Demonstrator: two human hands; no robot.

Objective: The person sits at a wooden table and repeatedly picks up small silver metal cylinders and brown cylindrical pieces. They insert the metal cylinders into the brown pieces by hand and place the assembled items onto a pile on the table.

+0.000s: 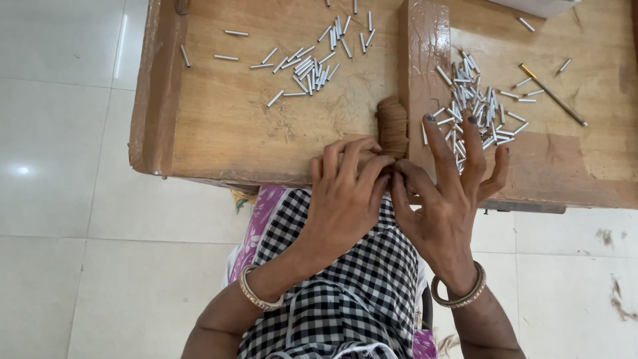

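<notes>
Both hands meet at the bench [219, 126] edge beside a brown thread bundle [393, 126]. The left hand [345, 199] is curled shut — on what, I cannot tell. The right hand [445, 199] pinches at thumb and forefinger, other fingers splayed over small metal tubes [475, 100]; this looks like a fine thread-handling step.

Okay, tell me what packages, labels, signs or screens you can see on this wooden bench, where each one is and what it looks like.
White box-like thing: top right edge of the wooden bench, cut off by the frame, plain pale surface; whether it is a package cannot be told.
No labels, signs or screens show.
</notes>
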